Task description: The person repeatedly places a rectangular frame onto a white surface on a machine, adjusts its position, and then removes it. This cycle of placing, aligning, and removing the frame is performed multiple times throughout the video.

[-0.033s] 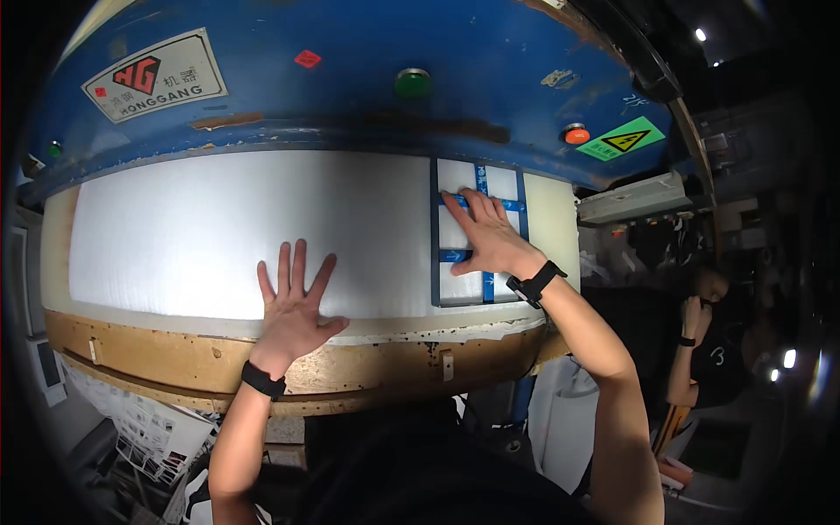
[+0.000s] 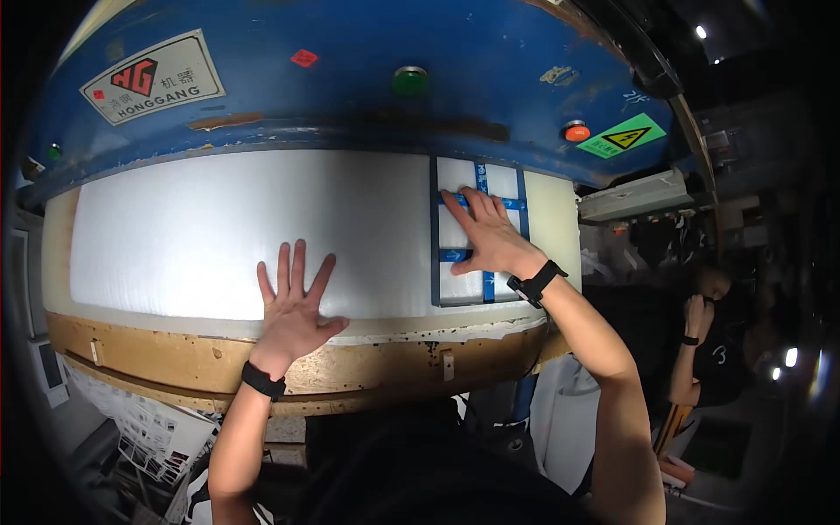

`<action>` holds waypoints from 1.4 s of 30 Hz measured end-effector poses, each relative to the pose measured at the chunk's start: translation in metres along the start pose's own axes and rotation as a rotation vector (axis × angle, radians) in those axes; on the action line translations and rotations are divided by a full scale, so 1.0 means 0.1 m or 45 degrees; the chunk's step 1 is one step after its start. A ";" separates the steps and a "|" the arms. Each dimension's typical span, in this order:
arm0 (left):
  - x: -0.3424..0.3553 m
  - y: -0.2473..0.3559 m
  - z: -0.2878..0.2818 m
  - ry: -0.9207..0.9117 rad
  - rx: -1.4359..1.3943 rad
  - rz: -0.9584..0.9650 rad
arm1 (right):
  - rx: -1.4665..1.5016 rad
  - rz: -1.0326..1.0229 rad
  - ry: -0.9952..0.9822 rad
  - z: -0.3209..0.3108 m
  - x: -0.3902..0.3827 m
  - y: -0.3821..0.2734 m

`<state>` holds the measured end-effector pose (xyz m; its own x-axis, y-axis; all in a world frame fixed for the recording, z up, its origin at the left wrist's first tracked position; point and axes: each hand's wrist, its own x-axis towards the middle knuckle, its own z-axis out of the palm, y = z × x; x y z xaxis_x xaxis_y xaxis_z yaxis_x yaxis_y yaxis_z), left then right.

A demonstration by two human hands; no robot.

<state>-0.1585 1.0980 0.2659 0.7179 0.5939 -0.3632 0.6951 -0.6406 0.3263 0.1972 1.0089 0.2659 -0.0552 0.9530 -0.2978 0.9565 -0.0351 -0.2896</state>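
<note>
Blue frame die (image 2: 479,229) long axis away; right hand (image 2: 490,241) flat atop.

I see a matt white foam-like sheet (image 2: 236,227) with a fine, soft grain under my left hand (image 2: 293,311). My right hand (image 2: 490,241) presses on a blue frame (image 2: 435,232), which looks like smooth metal. The bed edge (image 2: 175,363) below is raw wood, rough and chipped. The machine hood (image 2: 367,79) above is blue painted metal, slightly glossy and worn.
</note>
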 end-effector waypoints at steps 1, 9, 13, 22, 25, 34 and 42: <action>0.00 0.00 -0.01 -0.015 0.002 -0.007 | -0.011 -0.004 0.005 -0.02 0.01 0.00; 0.00 -0.02 -0.07 -0.118 0.043 -0.006 | -0.034 0.036 -0.019 -0.05 0.00 -0.06; 0.01 -0.04 -0.09 -0.145 0.057 -0.002 | 0.018 0.039 -0.020 -0.03 0.03 -0.04; -0.01 -0.03 -0.14 -0.058 0.040 0.041 | 0.057 0.004 -0.011 -0.17 0.03 -0.03; -0.05 -0.03 -0.10 -0.016 0.066 0.020 | 0.066 0.014 -0.059 -0.13 0.05 -0.09; -0.18 -0.09 0.00 0.156 0.060 0.032 | 0.096 0.120 -0.068 -0.10 -0.05 -0.28; -0.19 -0.21 0.27 0.336 0.085 0.087 | 0.035 0.197 0.042 0.08 -0.08 -0.54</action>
<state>-0.1882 1.0870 0.2425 0.7541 0.6491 -0.0995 0.6472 -0.7089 0.2804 0.1440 1.0006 0.2768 0.1018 0.9451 -0.3105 0.9447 -0.1897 -0.2675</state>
